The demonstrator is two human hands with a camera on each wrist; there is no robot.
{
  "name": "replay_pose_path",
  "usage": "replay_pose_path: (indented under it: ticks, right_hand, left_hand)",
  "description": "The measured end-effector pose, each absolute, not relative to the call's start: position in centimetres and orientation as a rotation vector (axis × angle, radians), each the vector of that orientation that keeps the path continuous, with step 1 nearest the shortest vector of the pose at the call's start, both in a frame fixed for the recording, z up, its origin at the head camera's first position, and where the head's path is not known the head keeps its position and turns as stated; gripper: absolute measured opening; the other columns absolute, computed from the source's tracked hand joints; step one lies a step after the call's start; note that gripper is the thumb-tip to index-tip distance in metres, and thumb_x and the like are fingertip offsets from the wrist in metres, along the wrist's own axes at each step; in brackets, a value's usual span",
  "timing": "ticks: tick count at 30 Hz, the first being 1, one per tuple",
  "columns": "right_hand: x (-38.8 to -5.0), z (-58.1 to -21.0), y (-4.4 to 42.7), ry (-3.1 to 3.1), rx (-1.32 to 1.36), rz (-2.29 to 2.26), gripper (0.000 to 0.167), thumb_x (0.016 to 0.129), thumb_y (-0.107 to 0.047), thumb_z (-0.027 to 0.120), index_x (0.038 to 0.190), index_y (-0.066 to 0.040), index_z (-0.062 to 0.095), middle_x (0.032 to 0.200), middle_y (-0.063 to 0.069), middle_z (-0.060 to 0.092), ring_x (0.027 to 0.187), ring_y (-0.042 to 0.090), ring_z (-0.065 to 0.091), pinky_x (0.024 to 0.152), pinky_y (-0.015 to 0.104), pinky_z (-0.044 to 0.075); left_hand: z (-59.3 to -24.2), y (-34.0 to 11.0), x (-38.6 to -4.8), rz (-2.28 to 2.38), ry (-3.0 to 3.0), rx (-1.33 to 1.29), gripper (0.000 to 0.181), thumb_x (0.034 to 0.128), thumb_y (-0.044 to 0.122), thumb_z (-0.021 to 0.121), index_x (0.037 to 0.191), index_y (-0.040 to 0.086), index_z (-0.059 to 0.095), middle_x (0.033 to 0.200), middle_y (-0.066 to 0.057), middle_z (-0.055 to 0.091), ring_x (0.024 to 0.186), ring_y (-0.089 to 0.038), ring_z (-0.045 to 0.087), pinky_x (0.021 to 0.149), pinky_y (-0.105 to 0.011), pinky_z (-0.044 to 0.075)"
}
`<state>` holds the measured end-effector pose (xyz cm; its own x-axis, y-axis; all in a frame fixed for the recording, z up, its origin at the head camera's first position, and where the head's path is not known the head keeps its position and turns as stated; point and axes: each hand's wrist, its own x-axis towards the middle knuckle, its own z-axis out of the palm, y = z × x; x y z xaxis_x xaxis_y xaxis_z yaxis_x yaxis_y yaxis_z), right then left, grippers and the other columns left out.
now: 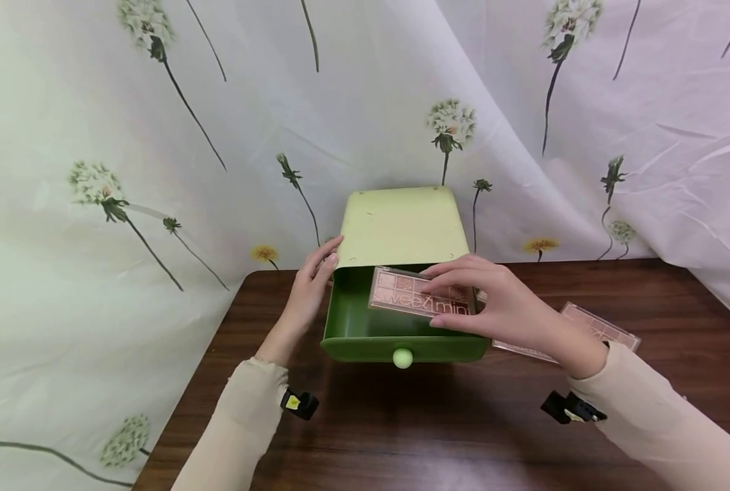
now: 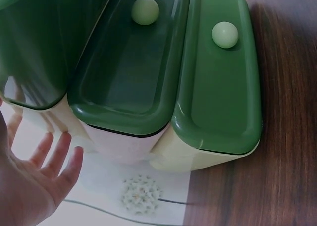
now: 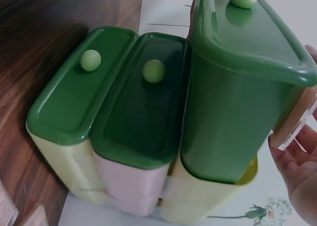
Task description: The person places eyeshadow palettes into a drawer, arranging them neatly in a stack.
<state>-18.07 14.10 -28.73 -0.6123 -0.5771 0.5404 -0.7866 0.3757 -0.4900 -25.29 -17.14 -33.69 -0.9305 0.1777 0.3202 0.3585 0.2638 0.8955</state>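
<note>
The right hand (image 1: 493,296) pinches a makeup palette (image 1: 400,294) over the pulled-out top drawer (image 1: 365,349) of a chest (image 1: 404,228) near the surface's (image 1: 475,423) back edge. The left hand (image 1: 308,285), fingers loosely extended, is at the chest's left side. Other palettes (image 1: 598,326) lie toward the right edge.

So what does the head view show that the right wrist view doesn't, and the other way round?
Only the head view shows the left hand beside the drawer unit's pale yellow top, and the lettering on the held palette. Only the right wrist view shows two closed green drawers, each with a round knob. Both show the right hand holding that palette, the open drawer, other palettes, the wooden table and the floral cloth.
</note>
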Motion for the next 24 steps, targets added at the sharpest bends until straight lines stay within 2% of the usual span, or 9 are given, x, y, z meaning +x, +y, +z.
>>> replay_pose_path:
  ticks: [4,7,11,17,24]
  right_hand:
    - [-18.5,-28.8,13.2,-2.373,1.235,1.052,0.038,0.081,-0.024,0.084,0.118,-0.024,0.073,0.127,-0.006,0.063,0.089,0.006,0.053,0.08,0.03,0.042]
    - [-18.9,-29.0,12.6,-2.404,1.241,1.041,0.037,0.081,-0.028,0.083,0.117,-0.024,0.073,0.127,-0.006,0.063,0.086,0.006,0.053,0.079,0.031,0.042]
    - [-19.3,-29.3,12.1,-2.475,1.23,1.014,0.036,0.082,-0.032,0.082,0.117,-0.026,0.074,0.127,-0.007,0.063,0.089,0.007,0.053,0.079,0.035,0.044]
    - [-20.5,-29.4,11.6,-2.534,1.283,0.989,0.034,0.082,-0.034,0.083,0.114,-0.025,0.075,0.123,-0.006,0.066,0.109,0.01,0.059,0.088,0.036,0.048]
    - [-21.4,-29.5,11.2,-2.649,1.31,0.843,0.034,0.084,-0.042,0.079,0.114,-0.027,0.075,0.121,-0.01,0.066,0.115,0.011,0.06,0.094,0.037,0.048]
  left_hand:
    - [-33.6,-17.1,-25.3,-1.747,-2.371,-0.51,0.045,0.1074,0.033,0.042,0.151,0.021,0.045,0.149,-0.009,0.038,0.126,-0.025,0.044,0.09,-0.043,0.041]
    - [-33.6,-17.2,-25.4,-1.752,-2.37,-0.503,0.045,0.1075,0.033,0.042,0.151,0.02,0.045,0.149,-0.009,0.039,0.126,-0.025,0.044,0.09,-0.041,0.042]
    - [-33.7,-17.3,-25.4,-1.755,-2.37,-0.496,0.045,0.1074,0.034,0.042,0.15,0.021,0.046,0.148,-0.008,0.039,0.124,-0.024,0.044,0.089,-0.038,0.042]
    - [-33.6,-17.3,-25.4,-1.752,-2.364,-0.504,0.045,0.1074,0.034,0.042,0.15,0.021,0.046,0.15,-0.008,0.038,0.123,-0.024,0.045,0.089,-0.038,0.042]
    - [-33.6,-17.4,-25.4,-1.758,-2.362,-0.53,0.045,0.1076,0.031,0.042,0.151,0.019,0.045,0.151,-0.007,0.037,0.122,-0.025,0.045,0.088,-0.038,0.042]
